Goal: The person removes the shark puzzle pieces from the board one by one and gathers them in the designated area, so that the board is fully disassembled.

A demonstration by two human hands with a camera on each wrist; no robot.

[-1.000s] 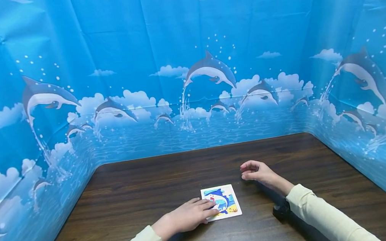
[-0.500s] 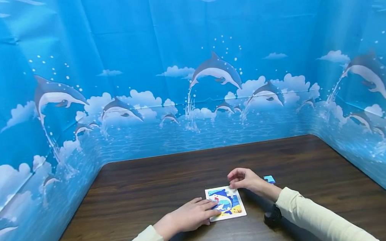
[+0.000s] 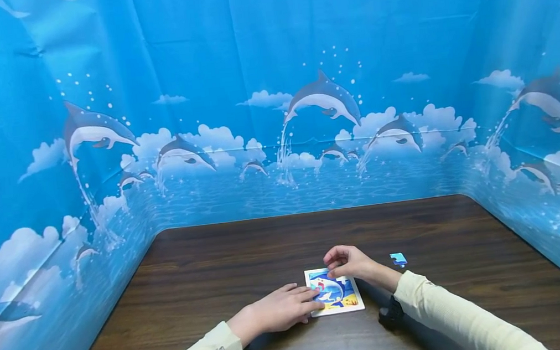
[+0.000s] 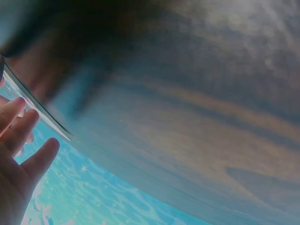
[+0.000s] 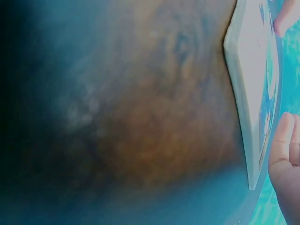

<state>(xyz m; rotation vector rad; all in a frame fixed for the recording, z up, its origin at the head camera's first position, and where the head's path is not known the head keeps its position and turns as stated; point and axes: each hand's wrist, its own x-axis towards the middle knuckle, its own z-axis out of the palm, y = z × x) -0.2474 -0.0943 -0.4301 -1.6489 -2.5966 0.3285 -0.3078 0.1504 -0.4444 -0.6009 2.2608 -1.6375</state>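
A square jigsaw puzzle board (image 3: 348, 302) with a dolphin picture and a white border lies on the dark table. My left hand (image 3: 283, 308) rests over its left edge with fingers stretched out. Above the board's upper right part is my right hand (image 3: 351, 263), fingers bent and thumb close over the picture; I cannot tell whether a piece is between the fingertips. To the right of that hand lies a loose blue puzzle piece (image 3: 398, 259). The right wrist view shows the board's thick pale edge (image 5: 241, 103) beside the right fingers.
The brown wooden table (image 3: 227, 257) is enclosed at the back and sides by a blue curtain (image 3: 261, 193) printed with dolphins. A black device (image 3: 391, 314) sits under the right wrist.
My right hand has moved left from beside the board to over its upper right part, uncovering the loose piece. The left hand stays on the board. The head view has shifted slightly.
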